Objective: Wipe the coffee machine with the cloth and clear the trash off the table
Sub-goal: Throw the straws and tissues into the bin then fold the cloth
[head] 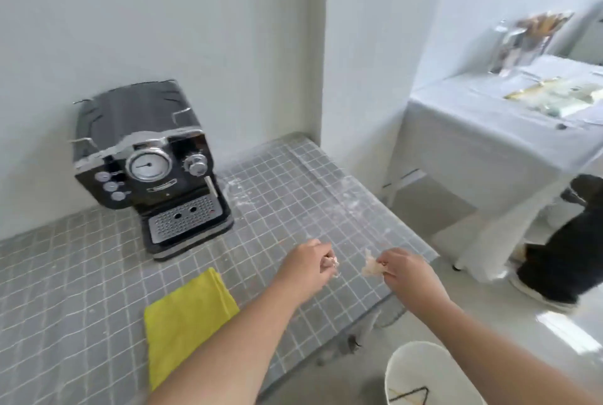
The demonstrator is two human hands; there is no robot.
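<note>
On the table: we see our two hands above its right part, near the front edge.
Table (293,176): grey small tiles with pale grout; white dusty marks lie on the right part, between the machine and our hands.
Machine (146,169): black with chrome trim, it stands upright at the back left, just beside the wall. Its front has one round gauge, one chrome knob to the right of it, three round buttons on the left and a metal drip grid at the bottom.
Cloth (186,316): yellow, folded flat, it lies on the table in front of the machine, well apart from it and left of our left forearm. No hand touches it.
Left hand (310,266): fingers curled together; something small and pale shows at the fingertips, but it is too blurred for us to tell what.
Right hand (403,269): fingers pinched on the trash.
Trash (372,267): one pale, crumpled scrap, it sticks out to the left of our right fingers, above the table, between both hands.
Bin (424,372): white and round, on the floor below the table edge, under our right forearm.
</note>
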